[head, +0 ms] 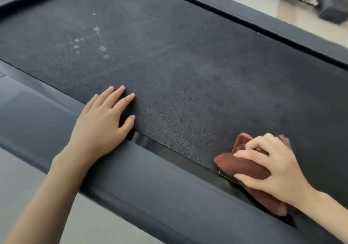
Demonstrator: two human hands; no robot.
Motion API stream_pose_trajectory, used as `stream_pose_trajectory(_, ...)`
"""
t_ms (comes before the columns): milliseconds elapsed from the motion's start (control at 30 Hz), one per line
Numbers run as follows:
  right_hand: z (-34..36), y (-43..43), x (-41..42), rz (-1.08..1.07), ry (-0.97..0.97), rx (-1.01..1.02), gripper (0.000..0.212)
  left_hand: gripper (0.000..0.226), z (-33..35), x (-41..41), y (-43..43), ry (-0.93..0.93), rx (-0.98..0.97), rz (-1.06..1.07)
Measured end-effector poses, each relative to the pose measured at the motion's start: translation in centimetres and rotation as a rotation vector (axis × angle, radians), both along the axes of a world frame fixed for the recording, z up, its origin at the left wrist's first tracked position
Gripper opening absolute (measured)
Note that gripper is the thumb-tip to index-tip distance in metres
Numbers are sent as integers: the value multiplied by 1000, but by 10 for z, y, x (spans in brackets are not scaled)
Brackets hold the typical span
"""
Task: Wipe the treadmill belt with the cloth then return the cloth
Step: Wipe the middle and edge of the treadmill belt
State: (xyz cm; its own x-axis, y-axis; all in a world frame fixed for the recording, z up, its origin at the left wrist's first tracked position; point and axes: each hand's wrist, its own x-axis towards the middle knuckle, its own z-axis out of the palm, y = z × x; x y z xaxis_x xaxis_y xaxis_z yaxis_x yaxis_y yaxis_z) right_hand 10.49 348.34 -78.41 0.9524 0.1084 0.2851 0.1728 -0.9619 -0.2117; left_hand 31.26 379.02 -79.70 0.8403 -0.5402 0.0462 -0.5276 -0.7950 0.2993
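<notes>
The black textured treadmill belt [178,70] runs diagonally across the view. Pale dusty spots [102,48] mark its far left part. My right hand [271,166] grips a bunched brown cloth [243,165] and presses it on the belt's near edge, at the lower right. Part of the cloth lies hidden under the hand. My left hand [103,121] rests flat with fingers spread on the belt's near edge, its palm over the side rail, holding nothing.
A dark side rail [150,187] borders the belt on my side, and another rail [263,23] on the far side. Pale floor shows beyond both. A dark blurred block-like object [331,4] stands on the floor at the top right.
</notes>
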Motion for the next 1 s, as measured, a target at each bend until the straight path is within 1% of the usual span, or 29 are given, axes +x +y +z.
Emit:
stream_pose_trajectory(67,4,-6,-35,-83,10,-21,33,52,-3,1,1,-11,-15,1)
stream_pose_trajectory(133,4,1,-40,-138,-18,-75,33,55,-6,1,1,-20,-1,-12)
stream_pose_trajectory(233,3,34,-5,-136,-80,-113,34,58,-6,1,0,-25,19,-32)
stream_pose_trajectory(367,-1,94,63,-84,-166,-94,32,59,-6,2,2,-29,38,-54)
stream_pose_trajectory(433,-1,111,83,-69,-157,-74,33,59,-6,2,4,-28,45,-59)
stream_pose_trajectory(500,1,111,82,-83,-104,-51,34,59,-5,2,4,-22,54,-63)
stream_pose_trajectory(533,2,104,72,-115,-76,-49,35,59,-4,2,4,-17,58,-68)
stream_pose_trajectory(600,3,80,43,-245,-47,-69,34,58,-1,1,6,-3,59,-78)
stream_pose_trajectory(700,4,32,11,-579,4,-56,35,55,0,-3,14,1,56,-114)
stream_pose_trajectory(767,2,9,15,-780,32,-45,38,50,1,-5,18,-3,59,-147)
stream_pose_trajectory(800,-1,3,25,-848,19,-50,39,49,2,-6,20,1,66,-166)
stream_pose_trajectory(833,-3,1,41,-884,-2,-62,40,52,4,-7,19,10,74,-183)
stream_pose_trajectory(933,-8,15,103,-920,-14,-81,43,71,3,-5,10,11,113,-247)
stream_pose_trajectory(1000,-10,28,124,-847,-31,-92,42,75,1,-2,-1,13,122,-276)
